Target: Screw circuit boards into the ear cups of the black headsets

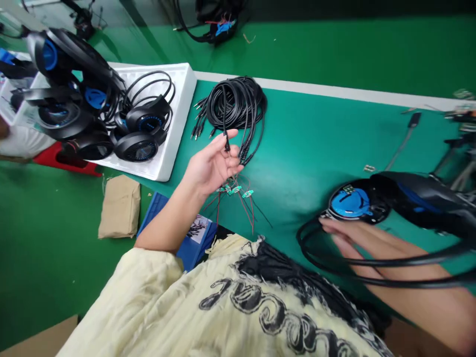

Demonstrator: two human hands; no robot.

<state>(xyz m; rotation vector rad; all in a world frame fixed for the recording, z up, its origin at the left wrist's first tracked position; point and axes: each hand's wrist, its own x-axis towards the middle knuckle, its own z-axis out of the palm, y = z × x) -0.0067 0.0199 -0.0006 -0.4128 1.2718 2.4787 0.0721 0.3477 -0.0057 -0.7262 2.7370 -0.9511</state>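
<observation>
My left hand [213, 166] pinches the end of a black audio cable [226, 141] between thumb and index finger, with the other fingers loosely curled. Beyond it lies a coiled bundle of black cables [236, 106], its metal plugs pointing left. Just below my fingers are several small green circuit boards [236, 190] with thin red and black wires. On the right, my right hand [340, 233], partly blurred, grips the rim of a black headset [383, 201]. Its opened ear cup shows a blue round inner part [350, 202]. The thin black headband hoops [409, 263] pass across my forearm.
A white foam tray [182, 114] piled with black-and-blue headsets [139, 129] stands at the left. Beside it are a brown paper package [119, 207] and a blue bin [152, 213]. A soldering-type stand [463, 153] and a thin tool [403, 141] occupy the right side.
</observation>
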